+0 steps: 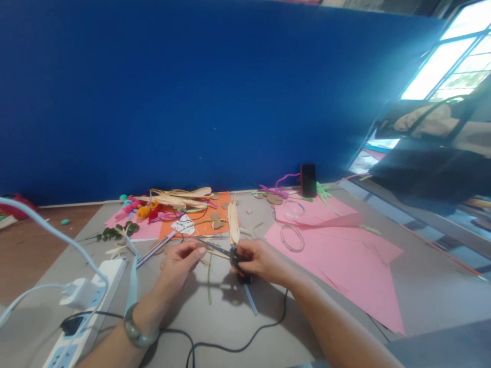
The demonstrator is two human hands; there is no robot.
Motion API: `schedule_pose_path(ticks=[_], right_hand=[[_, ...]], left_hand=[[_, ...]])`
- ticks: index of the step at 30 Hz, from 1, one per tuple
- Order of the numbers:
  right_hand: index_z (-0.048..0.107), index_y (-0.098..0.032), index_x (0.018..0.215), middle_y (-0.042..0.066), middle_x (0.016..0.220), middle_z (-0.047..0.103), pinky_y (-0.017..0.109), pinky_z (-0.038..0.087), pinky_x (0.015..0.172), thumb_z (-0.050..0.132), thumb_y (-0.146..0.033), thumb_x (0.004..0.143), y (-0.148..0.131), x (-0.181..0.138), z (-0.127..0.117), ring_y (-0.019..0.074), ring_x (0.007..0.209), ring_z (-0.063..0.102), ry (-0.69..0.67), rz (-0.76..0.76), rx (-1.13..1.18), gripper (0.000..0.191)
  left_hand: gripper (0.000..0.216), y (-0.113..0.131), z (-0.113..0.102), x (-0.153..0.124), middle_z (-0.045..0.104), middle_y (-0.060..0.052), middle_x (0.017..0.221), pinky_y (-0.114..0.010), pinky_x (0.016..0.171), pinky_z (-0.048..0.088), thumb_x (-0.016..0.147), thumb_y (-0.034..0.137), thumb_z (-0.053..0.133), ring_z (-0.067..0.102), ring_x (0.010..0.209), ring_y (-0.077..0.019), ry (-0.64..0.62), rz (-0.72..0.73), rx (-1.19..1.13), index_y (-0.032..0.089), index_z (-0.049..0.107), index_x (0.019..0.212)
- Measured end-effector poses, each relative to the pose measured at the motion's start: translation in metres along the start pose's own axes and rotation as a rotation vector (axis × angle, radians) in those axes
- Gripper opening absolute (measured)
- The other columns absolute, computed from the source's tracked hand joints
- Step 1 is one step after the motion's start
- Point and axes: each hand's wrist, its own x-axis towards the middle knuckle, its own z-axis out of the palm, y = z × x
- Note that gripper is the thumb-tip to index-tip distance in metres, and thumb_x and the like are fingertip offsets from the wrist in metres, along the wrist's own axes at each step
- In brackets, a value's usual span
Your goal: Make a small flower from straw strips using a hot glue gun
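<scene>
My right hand (261,260) grips a black and orange glue gun (241,271) low over the grey table (230,317). A clear glue stick (251,300) juts out of its back. A pale straw strip (233,225) rises from the same hand. My left hand (180,261), with a green bangle on its wrist, pinches the near end of a thin dark piece (215,247) that runs across to the gun's tip. What that piece is cannot be made out. The two hands are about a hand's width apart.
The gun's black cord (238,347) loops over the table's near side. A white power strip (76,327) with plugs and white cables lies at left. Pink paper sheets (345,260), clear rings (292,238), orange paper (203,225) with straw, a leafy sprig (115,232) and a black phone-like block (308,180) lie beyond.
</scene>
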Motion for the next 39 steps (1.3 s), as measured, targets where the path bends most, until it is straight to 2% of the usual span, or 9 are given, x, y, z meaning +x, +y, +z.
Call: schedule_pose_path(ticks=[4,7,14,17,20,22,25,29,39], right_hand=[[0.044,-0.021,0.069,-0.005,0.06,0.057,0.022,0.04,0.045,0.076,-0.04,0.067,0.0,0.001,0.007,0.0105,0.048,0.051,0.166,-0.052,0.196,0.038],[0.049,-0.02,0.074,0.0,0.078,0.068,0.023,0.044,0.05,0.082,-0.04,0.06,-0.001,0.003,0.017,0.0089,0.05,0.052,0.258,-0.137,0.226,0.042],[0.048,-0.019,0.07,-0.002,0.067,0.064,0.025,0.047,0.06,0.086,-0.038,0.058,-0.004,0.006,0.036,0.0112,0.059,0.058,0.251,-0.159,0.366,0.044],[0.046,-0.02,0.07,-0.003,0.066,0.064,0.022,0.044,0.054,0.087,-0.038,0.055,-0.003,0.007,0.032,0.0088,0.054,0.055,0.206,-0.106,0.454,0.047],[0.046,-0.02,0.071,-0.005,0.064,0.063,0.02,0.039,0.045,0.087,-0.039,0.053,-0.002,0.008,0.025,0.0063,0.046,0.049,0.136,-0.04,0.493,0.049],[0.045,-0.02,0.071,-0.006,0.061,0.061,0.019,0.037,0.044,0.088,-0.038,0.051,-0.002,0.008,0.022,0.006,0.045,0.048,0.095,-0.015,0.492,0.05],[0.045,-0.02,0.07,-0.006,0.059,0.06,0.019,0.039,0.048,0.088,-0.033,0.049,-0.002,0.006,0.02,0.0075,0.05,0.052,0.021,-0.009,0.468,0.05],[0.045,-0.02,0.069,-0.004,0.062,0.062,0.02,0.04,0.052,0.083,-0.03,0.055,-0.003,0.003,0.02,0.0088,0.055,0.054,-0.045,-0.044,0.383,0.042],[0.046,-0.02,0.071,-0.004,0.063,0.061,0.021,0.039,0.052,0.085,-0.032,0.053,-0.008,0.002,0.019,0.0096,0.056,0.053,0.056,-0.047,0.383,0.045]], left_hand=[[0.022,0.002,0.004,-0.002,0.041,0.006,0.053,-0.021,0.045,0.019,0.07,0.034,0.077,0.028,0.048,-0.0057,-0.004,-0.029,0.003,0.014,0.068,0.065],[0.02,-0.002,0.008,-0.004,0.047,0.004,0.056,-0.021,0.047,0.024,0.07,0.034,0.077,0.034,0.05,-0.0069,-0.037,-0.027,0.022,0.015,0.07,0.065],[0.016,-0.009,0.013,-0.007,0.064,-0.002,0.07,-0.024,0.063,0.041,0.072,0.033,0.074,0.054,0.065,-0.0133,-0.109,0.005,0.153,0.018,0.074,0.071],[0.02,-0.007,0.006,-0.002,0.059,0.001,0.059,-0.024,0.054,0.037,0.074,0.035,0.07,0.048,0.054,-0.0116,-0.023,0.015,0.298,0.016,0.074,0.074],[0.022,-0.004,-0.001,0.003,0.045,0.006,0.048,-0.023,0.046,0.03,0.074,0.028,0.065,0.037,0.043,-0.0093,0.116,0.081,0.483,0.017,0.075,0.09],[0.026,0.0,-0.003,0.004,0.058,0.001,0.067,-0.023,0.049,0.036,0.072,0.023,0.065,0.044,0.049,-0.0095,0.149,0.217,0.552,0.019,0.074,0.095],[0.018,0.006,0.0,0.001,0.066,-0.008,0.098,-0.027,0.061,0.045,0.076,0.025,0.063,0.06,0.073,-0.0163,-0.003,0.344,0.547,0.02,0.076,0.087],[0.016,0.01,0.008,-0.003,0.071,-0.009,0.08,-0.032,0.074,0.047,0.081,0.028,0.063,0.064,0.08,-0.0216,-0.329,0.288,0.527,0.021,0.076,0.074],[0.014,0.012,0.012,-0.007,0.067,-0.007,0.069,-0.028,0.063,0.044,0.073,0.026,0.07,0.06,0.067,-0.019,-0.449,0.067,0.455,0.018,0.072,0.061]])
